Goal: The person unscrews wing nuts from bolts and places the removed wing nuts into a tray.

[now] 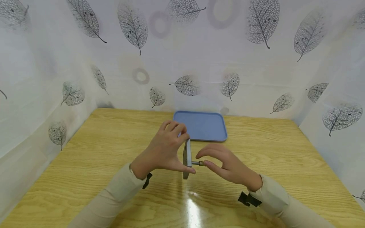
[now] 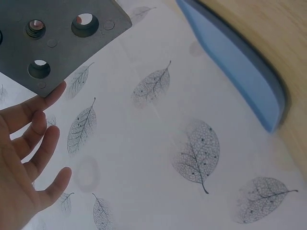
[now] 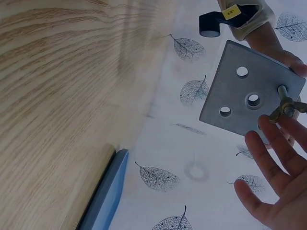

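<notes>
My left hand (image 1: 166, 148) grips a square grey metal plate (image 1: 187, 155) by its edges, the thumb at the bottom and the fingers at the top. Upright above the table, the plate shows several holes in the right wrist view. A threaded bolt (image 1: 195, 163) sticks out of its right side and carries a brass-coloured wing nut (image 3: 286, 108). Right at that nut are the fingertips of my right hand (image 1: 228, 161), with the thumb tip by the bolt's end and the index finger arched over it. In the right wrist view its fingers look loosely extended.
A blue rectangular tray (image 1: 206, 140) lies on the wood-grain table (image 1: 114, 136), just behind the plate. White leaf-printed cloth (image 1: 196, 63) hangs at the back and both sides.
</notes>
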Available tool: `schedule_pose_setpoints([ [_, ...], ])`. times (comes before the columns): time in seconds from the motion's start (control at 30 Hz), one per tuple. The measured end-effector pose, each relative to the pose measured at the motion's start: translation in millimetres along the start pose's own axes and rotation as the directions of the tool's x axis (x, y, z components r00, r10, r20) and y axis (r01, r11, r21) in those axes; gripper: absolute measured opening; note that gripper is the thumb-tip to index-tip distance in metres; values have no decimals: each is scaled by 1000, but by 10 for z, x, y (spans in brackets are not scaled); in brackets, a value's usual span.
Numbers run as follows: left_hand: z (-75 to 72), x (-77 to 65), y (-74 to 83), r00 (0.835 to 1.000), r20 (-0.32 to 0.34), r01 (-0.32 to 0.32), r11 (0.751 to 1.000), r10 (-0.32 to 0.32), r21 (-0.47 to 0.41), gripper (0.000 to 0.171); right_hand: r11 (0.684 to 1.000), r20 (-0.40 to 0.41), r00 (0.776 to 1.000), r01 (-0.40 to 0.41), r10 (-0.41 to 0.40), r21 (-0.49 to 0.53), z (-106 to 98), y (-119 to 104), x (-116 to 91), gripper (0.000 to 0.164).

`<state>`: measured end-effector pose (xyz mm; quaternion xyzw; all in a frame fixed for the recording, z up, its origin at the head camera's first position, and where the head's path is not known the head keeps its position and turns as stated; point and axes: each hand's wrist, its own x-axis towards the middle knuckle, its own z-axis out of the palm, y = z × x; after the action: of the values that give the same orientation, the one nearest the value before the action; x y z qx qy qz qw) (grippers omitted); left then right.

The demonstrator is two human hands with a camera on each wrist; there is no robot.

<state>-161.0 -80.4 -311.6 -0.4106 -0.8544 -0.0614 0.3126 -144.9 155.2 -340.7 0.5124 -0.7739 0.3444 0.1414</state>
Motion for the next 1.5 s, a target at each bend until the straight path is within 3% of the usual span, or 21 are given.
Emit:
schedule_pose_setpoints([
  [0.2,5,-5,-7,1000,-12,0,1000,0,-10,84,1000,11,1000,1,-1,8,13,13,-7,22],
  [0.4,9,-2,-9,1000,-13,-4,1000,3,-3,85,995,-58,994,96,-96,12,35,41,16,12],
  [0.53,6,0,-9,1000,-15,-4,1000,4,0,85,977,-108,972,208,-211,-42,55,48,54,11],
  [0.7,11,-3,-14,1000,-8,0,1000,0,-2,83,924,-140,924,323,-354,-207,75,42,83,9],
  [0.9,10,-5,-9,1000,2,8,1000,-8,-12,84,865,-152,893,349,-423,-361,89,8,79,14],
  [1.03,11,-5,-8,1000,0,8,1000,-8,-10,84,863,-162,887,354,-432,-361,90,-13,79,16],
  [1.13,13,-4,-9,1000,-6,1,1000,-1,-4,84,903,-186,903,332,-388,-274,84,-15,79,19],
  [1.3,8,-2,-8,1000,-10,-5,1000,5,4,84,988,-153,977,141,-149,-64,60,3,48,20],
  [1.4,9,-3,-9,1000,-11,-5,1000,5,3,85,1000,-85,996,9,-7,16,47,6,24,16],
  [1.5,17,-5,-11,1000,-12,-4,1000,4,-3,84,997,-33,998,-51,54,61,43,15,22,18],
])
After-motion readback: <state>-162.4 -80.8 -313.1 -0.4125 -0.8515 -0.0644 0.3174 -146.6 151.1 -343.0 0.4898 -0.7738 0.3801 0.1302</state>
